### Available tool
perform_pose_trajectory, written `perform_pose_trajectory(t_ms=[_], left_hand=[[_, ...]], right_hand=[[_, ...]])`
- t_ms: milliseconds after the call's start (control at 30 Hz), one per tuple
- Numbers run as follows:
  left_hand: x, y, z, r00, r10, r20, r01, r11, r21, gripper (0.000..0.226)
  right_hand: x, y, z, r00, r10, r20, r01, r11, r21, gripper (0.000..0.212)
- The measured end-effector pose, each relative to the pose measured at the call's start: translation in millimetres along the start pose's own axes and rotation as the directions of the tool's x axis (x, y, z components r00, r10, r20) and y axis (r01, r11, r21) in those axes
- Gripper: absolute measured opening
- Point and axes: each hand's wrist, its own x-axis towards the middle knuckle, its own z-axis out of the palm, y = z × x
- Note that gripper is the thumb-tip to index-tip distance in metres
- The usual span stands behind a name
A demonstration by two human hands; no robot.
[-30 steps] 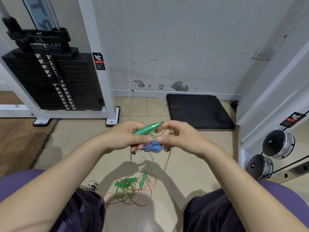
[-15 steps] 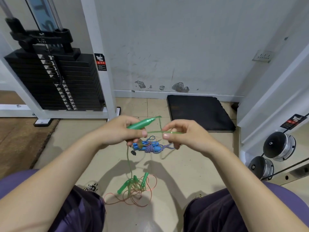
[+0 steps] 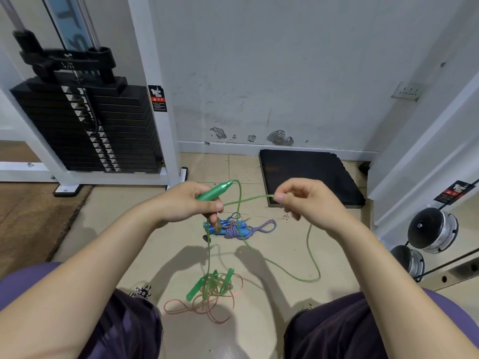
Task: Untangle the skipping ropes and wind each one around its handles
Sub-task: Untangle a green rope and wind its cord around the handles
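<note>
Two hands work a green rope (image 3: 282, 265): the left hand (image 3: 190, 203) grips its handle (image 3: 213, 190) while the right hand (image 3: 302, 196), pinching the cord, has drawn a loop clear for winding

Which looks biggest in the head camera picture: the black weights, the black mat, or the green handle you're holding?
1. Black weight stack, biggest.
2. Black mat.
3. Green handle in the left hand, smallest, though it is nearest the camera.
</note>
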Motion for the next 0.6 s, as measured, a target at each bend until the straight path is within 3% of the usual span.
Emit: perform_pose_trajectory(t_ms=[67,133,233,333,467,533,600], left_hand=[[-1,5,9,0.999,0.034,0.011,-0.033,0.997,-0.070,0.009],[-2,9,22,0.997,0.066,0.040,-0.062,0.993,-0.103,0.009],[-2,14,32,0.992,0.120,0.044,-0.112,0.981,-0.158,0.011],[-1,14,26,0.991,0.088,0.099,-0.075,0.989,-0.127,0.008],[-3,2,12,0.980,-0.029,0.198,0.031,1.000,-0.006,0.009],[-4,-1,8,0.992,-0.038,0.117,0.040,0.999,-0.015,0.008],[-5,3,7,0.999,0.002,0.038,0.001,0.996,-0.087,0.008]], right_hand=[[-3,-1,5,0.991,0.028,0.133,-0.034,0.998,0.043,0.004],[-5,-1,19,0.972,0.033,0.232,-0.051,0.996,0.075,0.015],[-8,-1,36,0.957,-0.008,0.291,-0.002,0.999,0.037,0.011],[-6,-5,35,0.982,-0.028,0.187,0.037,0.998,-0.045,0.013],[-3,-9,18,0.983,-0.100,-0.156,0.118,0.987,0.111,0.011],[-4,-5,9,0.987,-0.078,-0.137,0.093,0.990,0.105,0.012],[-5,-3,8,0.999,-0.045,-0.006,0.045,0.991,0.124,0.011]])
